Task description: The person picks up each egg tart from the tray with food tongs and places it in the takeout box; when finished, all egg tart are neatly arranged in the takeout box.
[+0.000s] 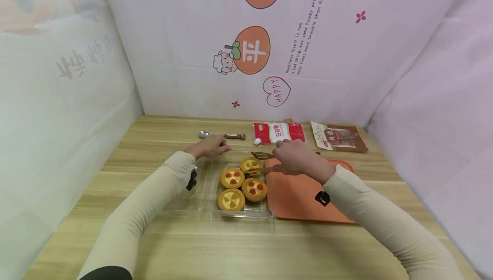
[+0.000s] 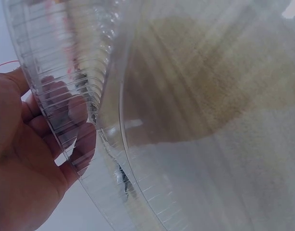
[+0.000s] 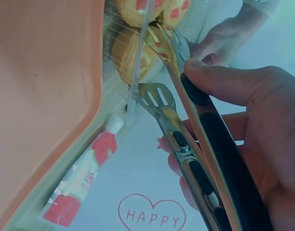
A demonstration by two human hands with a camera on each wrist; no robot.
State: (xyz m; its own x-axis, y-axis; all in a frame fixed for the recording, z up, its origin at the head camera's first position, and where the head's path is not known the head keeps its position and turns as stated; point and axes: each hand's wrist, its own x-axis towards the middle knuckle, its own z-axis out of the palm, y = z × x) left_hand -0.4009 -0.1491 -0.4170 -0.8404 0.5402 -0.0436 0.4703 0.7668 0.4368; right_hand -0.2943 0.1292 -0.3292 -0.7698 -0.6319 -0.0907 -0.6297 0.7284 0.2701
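My left hand [image 1: 209, 146] holds the edge of a clear plastic lid [image 2: 200, 183]; in the left wrist view its fingers show through the ribbed rim. In my right hand [image 1: 294, 156] is a pair of metal tongs [image 3: 224, 154] with black grips and slotted ends, which stand apart. One end reaches over the clear container [image 1: 246, 215] near the farthest egg tart [image 1: 251, 163]; whether it touches is unclear. The other end lies outside the container wall in the right wrist view. Several tarts sit in the container, including one with red toppings [image 1: 255, 189].
An orange tray [image 1: 304, 198] lies right against the container. Behind are a red-and-white spouted pouch [image 1: 279, 133], a brown packet [image 1: 340, 138] and a metal scoop [image 1: 205, 134] with a brown handle. White printed cloth walls [image 1: 185, 57] enclose the wooden table [image 1: 215, 250].
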